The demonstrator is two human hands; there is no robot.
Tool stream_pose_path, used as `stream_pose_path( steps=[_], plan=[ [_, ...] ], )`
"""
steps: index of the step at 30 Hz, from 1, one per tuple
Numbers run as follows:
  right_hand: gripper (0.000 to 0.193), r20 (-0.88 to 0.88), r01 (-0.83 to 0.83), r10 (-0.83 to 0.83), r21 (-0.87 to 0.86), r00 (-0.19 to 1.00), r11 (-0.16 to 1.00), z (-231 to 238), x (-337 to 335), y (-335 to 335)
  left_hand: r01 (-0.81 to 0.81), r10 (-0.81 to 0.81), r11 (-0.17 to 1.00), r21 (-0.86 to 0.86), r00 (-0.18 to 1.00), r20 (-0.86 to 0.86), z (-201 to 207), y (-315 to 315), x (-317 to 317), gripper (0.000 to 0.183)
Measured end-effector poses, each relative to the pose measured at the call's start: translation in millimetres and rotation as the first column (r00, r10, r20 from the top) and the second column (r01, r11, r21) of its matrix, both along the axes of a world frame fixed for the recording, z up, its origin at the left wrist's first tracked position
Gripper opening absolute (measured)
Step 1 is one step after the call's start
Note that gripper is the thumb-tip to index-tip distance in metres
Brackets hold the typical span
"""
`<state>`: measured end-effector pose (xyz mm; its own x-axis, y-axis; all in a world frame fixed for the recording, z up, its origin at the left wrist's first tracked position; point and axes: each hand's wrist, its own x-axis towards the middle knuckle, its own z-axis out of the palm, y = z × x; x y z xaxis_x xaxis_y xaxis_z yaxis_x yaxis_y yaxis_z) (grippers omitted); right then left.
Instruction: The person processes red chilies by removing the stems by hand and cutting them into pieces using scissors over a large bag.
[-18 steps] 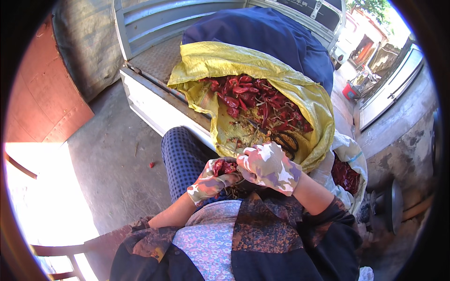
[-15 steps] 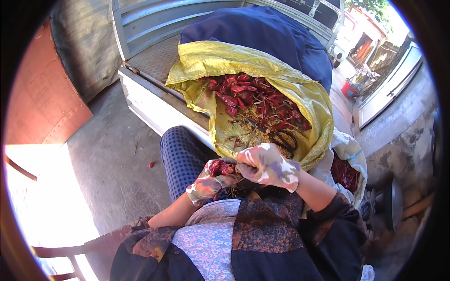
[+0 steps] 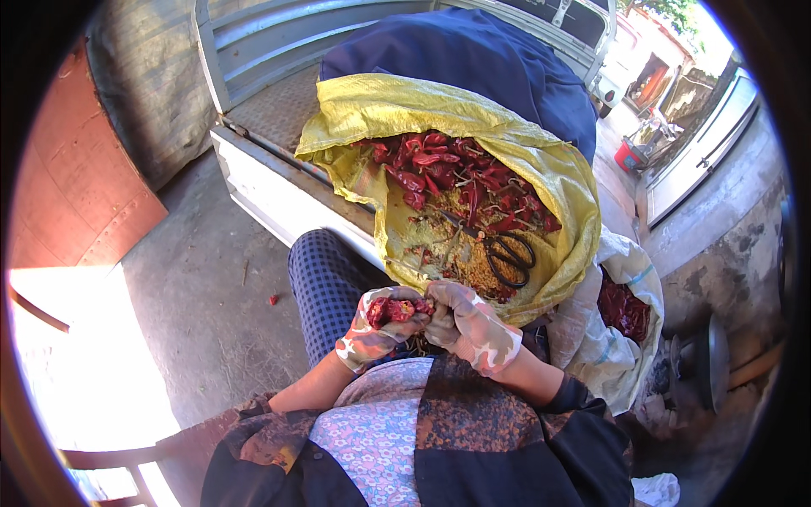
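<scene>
Both my hands wear camouflage-patterned work gloves and meet in front of my lap. My left hand (image 3: 365, 340) is closed around dried red chilli peppers (image 3: 390, 312), their cut or torn ends showing. Beside it, my right hand (image 3: 477, 328) pinches the right end of a pepper, fingertips touching the left hand's bunch. Just beyond them lies an open yellow woven sack (image 3: 405, 95). Inside are a heap of dried red peppers (image 3: 435, 160), loose yellow seeds (image 3: 477, 272) and black-handled scissors (image 3: 510, 258), which neither hand touches.
The sack rests on a truck bed (image 3: 279, 106) with a dark blue cloth bundle (image 3: 465, 51) behind. A white sack (image 3: 621, 376) of red peppers (image 3: 623, 308) stands at right. A red bucket (image 3: 627, 157) sits farther back. One red scrap (image 3: 273, 299) lies on the floor.
My right hand has lowered and turned, its fingers now at the peppers' right end. More of the peppers shows in my left hand. The scissors are uncovered.
</scene>
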<state>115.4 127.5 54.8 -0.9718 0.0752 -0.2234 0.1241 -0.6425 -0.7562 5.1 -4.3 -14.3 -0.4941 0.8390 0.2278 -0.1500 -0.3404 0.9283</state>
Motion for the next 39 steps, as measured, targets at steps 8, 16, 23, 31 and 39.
stream_pose_path(
  steps=[8, 16, 23, 31, 39],
  plan=[
    [0.023, -0.332, 0.255, 0.088, 0.846, 0.939, 0.468, -8, -1, 37, 0.157, -0.160, 0.987, 0.042, 0.890, 0.428, -1, 17, -1, 0.021],
    [0.018, 0.081, -0.138, 0.249, 0.965, 0.965, 0.222, 43, -11, 26, 0.270, -0.284, 0.958, 0.093, 0.863, 0.419, -13, 7, 3, 0.031],
    [0.025, -0.070, 0.119, -0.110, 0.142, 0.991, 0.983, -1, -5, -2, -0.049, 0.045, 0.996, 0.073, 0.998, 0.049, -12, 8, -10, 0.036],
    [0.028, 0.183, 0.250, -0.226, -0.122, 0.957, 0.960, -4, -12, -14, -0.230, 0.229, 0.973, 0.000, 0.969, -0.096, 4, 11, 2, 0.020],
    [0.029, 0.296, 0.281, -0.225, -0.164, 0.929, 0.946, 7, -8, -14, -0.207, 0.209, 0.977, 0.049, 0.977, -0.032, -3, 13, 6, 0.025]
  ],
)
